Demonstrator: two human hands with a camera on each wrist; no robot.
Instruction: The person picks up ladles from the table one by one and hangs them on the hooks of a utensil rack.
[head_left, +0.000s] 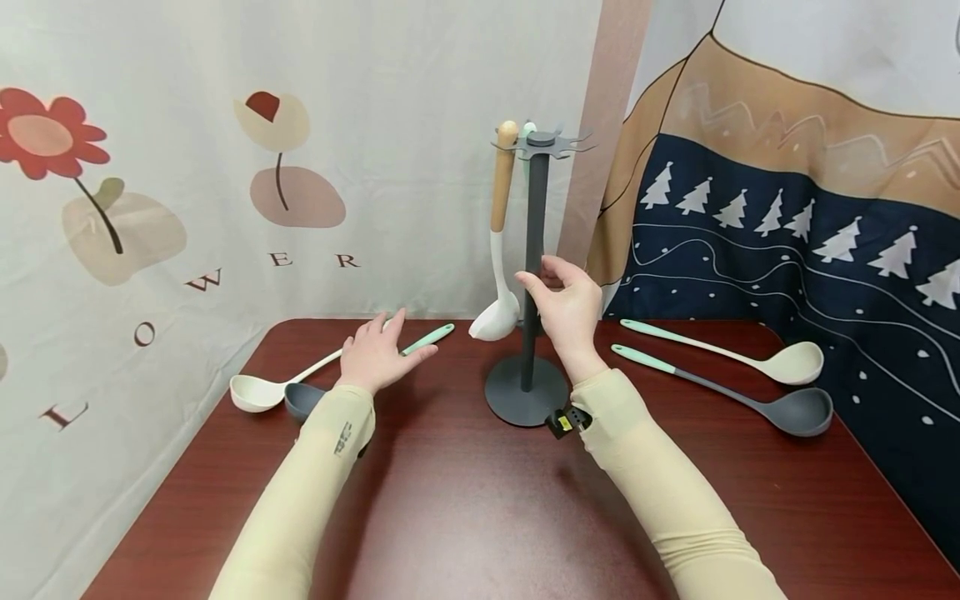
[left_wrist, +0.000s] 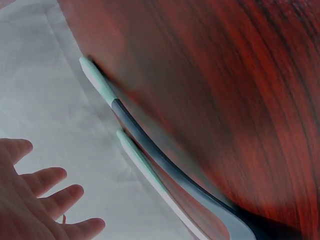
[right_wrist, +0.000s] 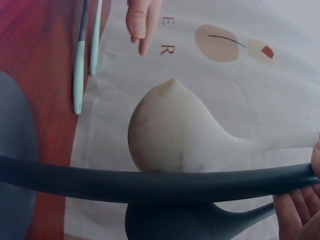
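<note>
My right hand (head_left: 566, 304) has its thumb and fingers around the grey pole of a utensil stand (head_left: 536, 217), about halfway up. From the stand's top hooks hangs a white ladle with a wooden handle (head_left: 503, 183). Behind the pole hangs a dark ladle (right_wrist: 170, 220), its stem passing close to my right fingers; a mint handle end (head_left: 529, 128) shows at the top. My left hand (head_left: 375, 354), fingers spread, hovers over a white ladle (head_left: 257, 393) and a dark grey ladle (head_left: 303, 402) with mint handles, holding neither; it partly hides both in the head view.
At the table's right lie a white ladle (head_left: 795, 363) and a dark grey ladle (head_left: 802, 412), mint handles pointing toward the stand. The stand's round base (head_left: 510, 408) rests on the red-brown table (head_left: 465, 517). Printed curtains (head_left: 420, 167) hang along the back edge.
</note>
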